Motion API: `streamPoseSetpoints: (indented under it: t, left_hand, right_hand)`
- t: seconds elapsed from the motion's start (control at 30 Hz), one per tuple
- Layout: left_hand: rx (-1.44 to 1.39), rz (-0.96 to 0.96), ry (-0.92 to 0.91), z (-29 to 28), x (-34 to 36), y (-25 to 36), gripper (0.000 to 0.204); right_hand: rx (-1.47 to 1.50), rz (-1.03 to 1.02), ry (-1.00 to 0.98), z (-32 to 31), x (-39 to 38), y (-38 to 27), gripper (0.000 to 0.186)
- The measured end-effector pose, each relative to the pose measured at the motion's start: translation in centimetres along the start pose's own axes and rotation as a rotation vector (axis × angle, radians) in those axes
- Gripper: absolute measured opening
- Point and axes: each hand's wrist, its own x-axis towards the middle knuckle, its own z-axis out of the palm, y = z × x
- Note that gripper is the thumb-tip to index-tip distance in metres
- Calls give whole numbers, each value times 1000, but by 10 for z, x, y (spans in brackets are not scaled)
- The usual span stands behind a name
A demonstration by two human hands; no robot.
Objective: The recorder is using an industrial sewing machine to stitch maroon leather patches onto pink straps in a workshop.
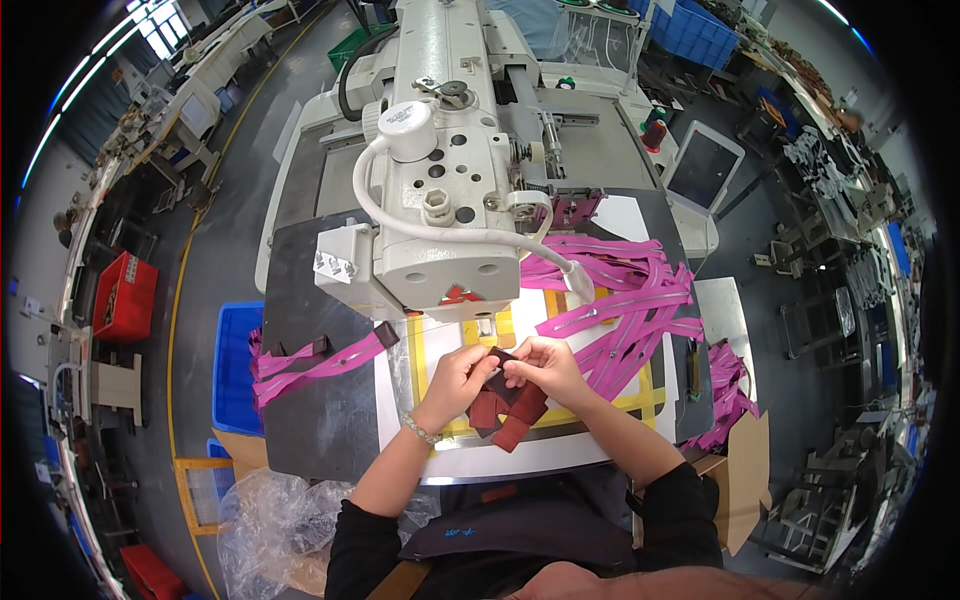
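My left hand [455, 378] and right hand [545, 362] both pinch dark red patches [505, 405] near the table's [320, 420] front edge, held up so I can sort them.

Magenta straps [640, 290] lie beside a white sewing machine [440, 170]; dark red patches [512, 410] sit over a yellow-lined template [425, 360], near a blue bin [236, 370].

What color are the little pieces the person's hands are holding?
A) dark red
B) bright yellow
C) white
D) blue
A: both the left hand and the right hand pinch dark red pieces over the table, in front of the sewing machine; the long straps beside them are pink.
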Motion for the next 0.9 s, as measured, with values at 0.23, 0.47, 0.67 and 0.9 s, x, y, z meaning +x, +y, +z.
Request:
streamPoseSetpoints:
  t: [0.23,0.47,0.67,0.9]
  left_hand:
    - [16,-3,24,0,-1,3,18]
    - [46,8,34,0,-1,1,16]
    - [62,10,30,0,-2,2,17]
    - [91,26,22,0,-1,1,21]
  right_hand:
    - [24,18,8,1,0,-2,8]
    - [30,30,-1,1,0,1,10]
    - [26,29,0,2,0,1,9]
    - [17,48,4,1,0,1,10]
